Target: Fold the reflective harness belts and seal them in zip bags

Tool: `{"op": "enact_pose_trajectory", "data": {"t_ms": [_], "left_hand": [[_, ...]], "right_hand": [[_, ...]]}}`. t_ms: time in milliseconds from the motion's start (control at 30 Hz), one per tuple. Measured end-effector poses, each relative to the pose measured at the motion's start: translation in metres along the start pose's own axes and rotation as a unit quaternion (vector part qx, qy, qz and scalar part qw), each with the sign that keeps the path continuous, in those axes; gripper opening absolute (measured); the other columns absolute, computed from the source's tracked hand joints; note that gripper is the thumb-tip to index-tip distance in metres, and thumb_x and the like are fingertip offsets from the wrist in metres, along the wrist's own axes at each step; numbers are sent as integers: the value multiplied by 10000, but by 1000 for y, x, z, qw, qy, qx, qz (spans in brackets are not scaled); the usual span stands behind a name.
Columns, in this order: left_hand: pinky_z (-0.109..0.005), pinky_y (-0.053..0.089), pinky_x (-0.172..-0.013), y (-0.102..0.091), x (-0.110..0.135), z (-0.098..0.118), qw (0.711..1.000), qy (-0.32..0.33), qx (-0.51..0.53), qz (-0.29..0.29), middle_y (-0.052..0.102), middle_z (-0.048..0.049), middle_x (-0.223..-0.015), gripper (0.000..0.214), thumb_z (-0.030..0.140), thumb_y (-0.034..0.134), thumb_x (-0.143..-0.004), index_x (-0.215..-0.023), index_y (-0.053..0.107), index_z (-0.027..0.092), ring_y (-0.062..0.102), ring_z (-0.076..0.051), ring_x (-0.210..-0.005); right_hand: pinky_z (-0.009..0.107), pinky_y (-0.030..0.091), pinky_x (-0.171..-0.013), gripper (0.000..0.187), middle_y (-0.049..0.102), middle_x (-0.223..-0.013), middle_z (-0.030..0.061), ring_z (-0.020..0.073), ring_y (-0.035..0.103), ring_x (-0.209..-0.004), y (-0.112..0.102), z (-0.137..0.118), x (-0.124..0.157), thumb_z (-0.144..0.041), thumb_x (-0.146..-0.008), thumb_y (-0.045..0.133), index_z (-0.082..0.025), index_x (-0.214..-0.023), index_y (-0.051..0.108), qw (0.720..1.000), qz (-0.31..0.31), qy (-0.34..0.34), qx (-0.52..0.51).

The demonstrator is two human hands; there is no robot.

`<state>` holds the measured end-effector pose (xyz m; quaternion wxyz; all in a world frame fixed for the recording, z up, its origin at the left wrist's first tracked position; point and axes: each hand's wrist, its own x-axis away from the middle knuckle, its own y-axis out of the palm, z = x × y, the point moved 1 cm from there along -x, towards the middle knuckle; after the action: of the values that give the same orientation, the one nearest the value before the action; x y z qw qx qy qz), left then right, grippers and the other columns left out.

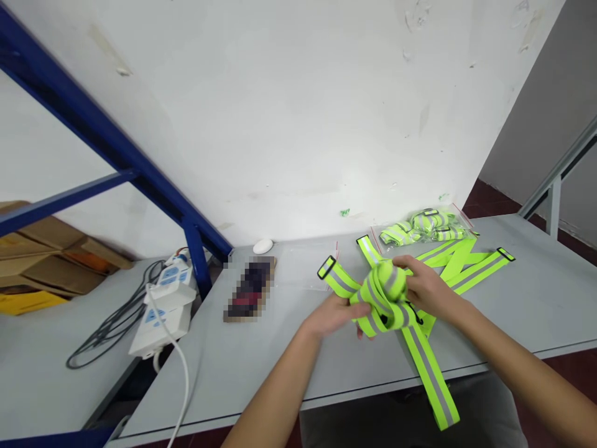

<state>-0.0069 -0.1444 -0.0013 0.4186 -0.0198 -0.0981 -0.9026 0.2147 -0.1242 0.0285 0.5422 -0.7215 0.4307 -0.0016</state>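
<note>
A bundled neon-yellow reflective strap (380,295) with grey stripes is held between both hands above the table. My left hand (336,315) grips its lower left side, thumb laid over the webbing. On the bundle's right, my right hand (431,287) is closed round the rolled part, some fingers hidden behind it. One loose strap end (433,379) hangs over the table's front edge. Black buckles (327,267) sit on strap ends at the upper left. More neon straps (478,274) lie crossed on the table behind my right hand.
Clear bags of rolled straps (431,225) lie against the wall. A flat clear bag (303,264), a white oval object (263,246) and a blurred phone-like item (250,289) rest on the grey table (261,361). White power strips (165,305) and a blue frame (121,143) stand left.
</note>
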Motion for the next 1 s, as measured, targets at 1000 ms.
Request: {"op": "enact_pose_trajectory", "data": {"t_ms": [1000], "left_hand": [[-318, 508, -768, 12, -19, -6, 942, 37, -268, 197, 674, -17, -947, 275, 307, 636, -769, -1022, 620, 203, 623, -208, -863]], "right_hand": [[240, 335, -521, 406, 635, -701, 2, 179, 549, -612, 11, 5, -38, 10, -638, 365, -204, -860, 630, 976, 28, 213, -26]]}}
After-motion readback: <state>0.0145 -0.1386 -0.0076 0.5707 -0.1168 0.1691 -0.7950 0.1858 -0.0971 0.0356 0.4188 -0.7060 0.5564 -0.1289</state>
